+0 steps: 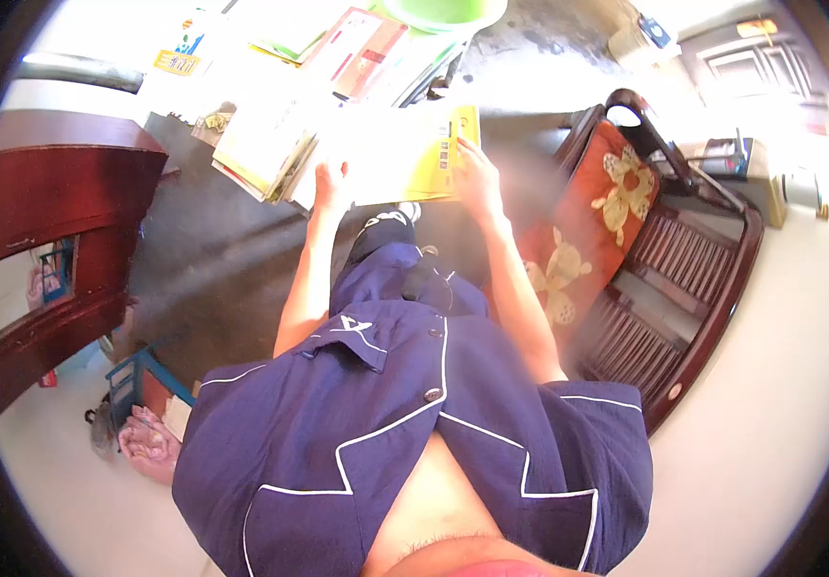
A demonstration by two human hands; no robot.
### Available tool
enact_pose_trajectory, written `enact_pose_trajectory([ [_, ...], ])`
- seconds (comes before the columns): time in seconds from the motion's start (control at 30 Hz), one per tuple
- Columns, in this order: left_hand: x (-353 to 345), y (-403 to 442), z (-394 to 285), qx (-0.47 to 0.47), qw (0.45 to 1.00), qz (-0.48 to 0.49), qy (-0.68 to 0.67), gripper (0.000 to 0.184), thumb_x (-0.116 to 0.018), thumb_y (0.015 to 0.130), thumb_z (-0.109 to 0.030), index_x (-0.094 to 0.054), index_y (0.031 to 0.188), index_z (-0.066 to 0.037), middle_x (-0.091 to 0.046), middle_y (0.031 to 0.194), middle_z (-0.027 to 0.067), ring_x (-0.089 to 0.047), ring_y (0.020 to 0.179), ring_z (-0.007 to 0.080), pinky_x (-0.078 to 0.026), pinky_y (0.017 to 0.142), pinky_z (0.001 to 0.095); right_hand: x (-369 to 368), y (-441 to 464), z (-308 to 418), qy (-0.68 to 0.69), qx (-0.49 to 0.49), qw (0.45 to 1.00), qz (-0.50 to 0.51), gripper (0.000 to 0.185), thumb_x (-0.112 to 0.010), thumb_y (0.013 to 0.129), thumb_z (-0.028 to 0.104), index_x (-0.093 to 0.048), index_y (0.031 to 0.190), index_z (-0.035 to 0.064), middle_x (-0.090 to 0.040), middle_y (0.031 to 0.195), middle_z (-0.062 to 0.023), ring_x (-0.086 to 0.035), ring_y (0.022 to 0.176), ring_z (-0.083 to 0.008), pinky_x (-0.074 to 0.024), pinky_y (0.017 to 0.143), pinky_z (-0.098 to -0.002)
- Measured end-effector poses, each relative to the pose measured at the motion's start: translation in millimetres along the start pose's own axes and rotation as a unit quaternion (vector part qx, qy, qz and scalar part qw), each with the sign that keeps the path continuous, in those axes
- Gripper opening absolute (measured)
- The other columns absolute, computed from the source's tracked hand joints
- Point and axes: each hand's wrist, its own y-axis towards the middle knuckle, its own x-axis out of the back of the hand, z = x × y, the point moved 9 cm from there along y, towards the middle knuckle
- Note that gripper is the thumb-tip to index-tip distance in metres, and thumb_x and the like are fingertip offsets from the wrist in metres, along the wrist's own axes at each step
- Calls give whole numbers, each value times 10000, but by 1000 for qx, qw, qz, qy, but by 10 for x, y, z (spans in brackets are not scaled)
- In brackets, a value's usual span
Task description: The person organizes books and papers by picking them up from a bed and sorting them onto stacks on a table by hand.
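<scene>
A yellow-and-white book (414, 159) with dark printed characters near its right side is between my two hands, washed out by glare. My right hand (477, 181) grips its right edge, fingers closed on the cover. At the opposite edge is my left hand (333, 188), its thumb pointing up and its fingers closed against the book; part of them is hidden. Just left of that hand lies a stack of books and papers (265, 149). Beyond the held book, a red-and-white booklet (357, 53) lies on more papers.
A green basin (448, 12) stands at the far side. To my right is a dark wooden bench (693, 250) with an orange flowered cushion (616, 183). Reddish-brown wooden furniture (59, 192) stands on the left, with a blue frame (140, 375) and pink cloth (150, 442) below it.
</scene>
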Motion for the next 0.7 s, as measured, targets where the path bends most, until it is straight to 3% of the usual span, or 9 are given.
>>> enact_pose_trajectory([
  [0.1,21,337,216,44,999,-29,11,147,-530,831,-83,-632,799,19,-388,525,101,-390,484,157,-308,470,341,-116,505,-32,28,-11,999,31,383,-579,771,-41,-577,1154,-55,-558,1255,-189,-568,1115,-340,-491,906,-343],
  [0.17,145,604,125,44,997,-56,-20,135,-528,837,-77,-573,751,17,-435,543,121,-414,484,196,-322,480,354,-181,907,-16,25,-9,998,50,373,-583,781,-30,-579,1154,-51,-562,1251,-186,-571,1111,-336,-494,900,-341],
  [0.23,157,819,253,83,994,-63,-32,106,-523,837,-70,-585,805,11,-451,562,130,-424,493,209,-336,492,355,-275,1260,3,3,16,998,66,366,-588,786,-24,-580,1151,-52,-566,1244,-184,-570,1112,-337,-491,907,-343],
  [0.3,251,995,339,88,990,-103,-46,120,-559,829,-117,-578,816,0,-370,560,28,-359,547,92,-300,486,297,-399,1564,64,0,49,996,79,372,-594,780,-27,-579,1151,-53,-570,1237,-184,-570,1111,-340,-486,914,-345],
  [0.33,275,1091,422,98,990,-106,-14,137,-575,812,-112,-621,893,-12,-389,570,14,-359,557,76,-296,489,281,-488,1719,55,4,55,995,86,372,-594,780,-27,-579,1151,-53,-570,1237,-184,-570,1111,-340,-486,914,-345],
  [0.43,430,1377,448,102,982,-152,-55,194,-585,798,-101,-643,968,-26,-414,581,-1,-358,558,64,-296,494,260,-732,2189,45,8,105,989,102,379,-595,775,-31,-577,1153,-55,-570,1238,-184,-568,1114,-341,-481,919,-347],
  [0.47,462,1444,444,147,982,-111,-34,249,-568,788,-47,-652,1022,-34,-430,602,-11,-364,563,62,-295,501,238,-790,2299,67,4,105,989,106,383,-596,771,-32,-578,1153,-54,-571,1238,-183,-566,1116,-342,-478,921,-351],
  [0.63,615,1778,618,197,965,-156,-70,337,-521,786,35,-649,1087,-47,-415,618,-8,-366,569,63,-322,524,218,-1106,2856,103,60,83,982,158,385,-599,762,-35,-581,1146,-54,-574,1236,-181,-565,1113,-346,-467,931,-361],
  [0.7,666,1842,730,217,958,-179,-60,368,-505,788,54,-649,1109,-56,-405,622,-7,-366,571,63,-332,532,212,-1303,3068,100,13,159,973,167,389,-599,757,-39,-586,1146,-50,-577,1234,-174,-572,1096,-349,-464,933,-362],
])
